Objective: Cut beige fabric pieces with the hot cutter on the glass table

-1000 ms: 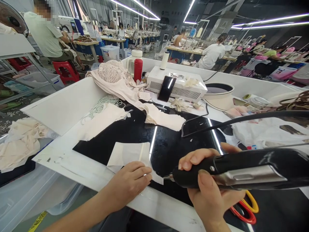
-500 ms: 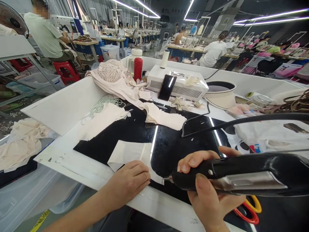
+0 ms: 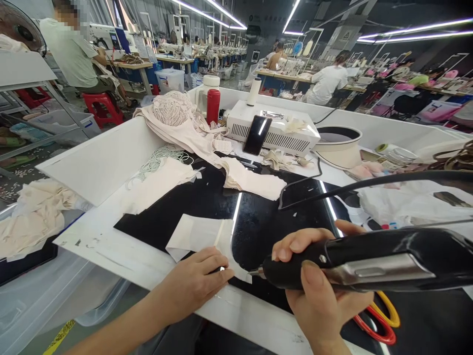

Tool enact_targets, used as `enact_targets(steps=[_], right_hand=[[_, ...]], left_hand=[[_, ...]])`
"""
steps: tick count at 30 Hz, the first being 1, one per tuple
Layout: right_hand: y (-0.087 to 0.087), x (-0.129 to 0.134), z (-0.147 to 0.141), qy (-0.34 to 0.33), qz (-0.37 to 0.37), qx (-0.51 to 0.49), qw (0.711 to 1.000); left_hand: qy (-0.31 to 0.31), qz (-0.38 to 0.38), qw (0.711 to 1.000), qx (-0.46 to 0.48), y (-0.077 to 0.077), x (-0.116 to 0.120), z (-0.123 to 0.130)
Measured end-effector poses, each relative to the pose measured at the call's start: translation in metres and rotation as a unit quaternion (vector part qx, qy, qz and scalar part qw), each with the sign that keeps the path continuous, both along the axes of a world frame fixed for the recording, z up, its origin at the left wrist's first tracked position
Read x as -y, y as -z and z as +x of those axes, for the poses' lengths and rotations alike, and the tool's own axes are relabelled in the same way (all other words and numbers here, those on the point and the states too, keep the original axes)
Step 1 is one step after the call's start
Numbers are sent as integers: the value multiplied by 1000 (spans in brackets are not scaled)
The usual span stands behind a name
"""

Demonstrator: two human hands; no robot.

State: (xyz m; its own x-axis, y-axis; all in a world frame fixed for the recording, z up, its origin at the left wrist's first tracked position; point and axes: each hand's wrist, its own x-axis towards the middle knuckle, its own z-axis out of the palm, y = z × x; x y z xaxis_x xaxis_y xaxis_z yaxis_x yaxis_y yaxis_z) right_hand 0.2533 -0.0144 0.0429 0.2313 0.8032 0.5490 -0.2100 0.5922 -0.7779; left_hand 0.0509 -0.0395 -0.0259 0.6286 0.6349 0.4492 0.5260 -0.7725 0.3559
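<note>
My right hand (image 3: 321, 291) is wrapped around a black handheld tool (image 3: 384, 259) with a metal strip along its side. Its thin metal tip points left and meets, or nearly meets, the narrow end of a cream fabric piece (image 3: 201, 231). On the near edge of that fabric lies my left hand (image 3: 201, 276), fingers bent. Black board shows between its thumb and fingers; its fingertips partly cover the fabric. Underneath is a shiny black board (image 3: 258, 231). Behind the tool, red-and-yellow scissor handles (image 3: 380, 323) stick out below my right hand.
Cream fabric stacks (image 3: 254, 180) and a beige bra (image 3: 173, 118) lie farther back. A white vented box (image 3: 273, 128), a phone (image 3: 257, 134) and a red bottle (image 3: 213, 106) stand behind. A black cable (image 3: 362, 186) crosses the right side. Several people sit at other tables.
My left thumb has parted from the fingers, showing a dark gap. The tool tip stays at the fabric's narrow end. The view has shifted slightly.
</note>
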Motion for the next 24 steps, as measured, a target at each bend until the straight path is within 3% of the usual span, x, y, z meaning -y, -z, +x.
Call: enact_targets(steps=[18, 24], right_hand=[[7, -13, -18, -22, 8, -13, 1000], [-2, -11, -16, -9, -7, -9, 1000]], left_hand=[[-9, 17, 1000, 1, 7, 1, 3], [-21, 32, 999, -12, 5, 2, 3]])
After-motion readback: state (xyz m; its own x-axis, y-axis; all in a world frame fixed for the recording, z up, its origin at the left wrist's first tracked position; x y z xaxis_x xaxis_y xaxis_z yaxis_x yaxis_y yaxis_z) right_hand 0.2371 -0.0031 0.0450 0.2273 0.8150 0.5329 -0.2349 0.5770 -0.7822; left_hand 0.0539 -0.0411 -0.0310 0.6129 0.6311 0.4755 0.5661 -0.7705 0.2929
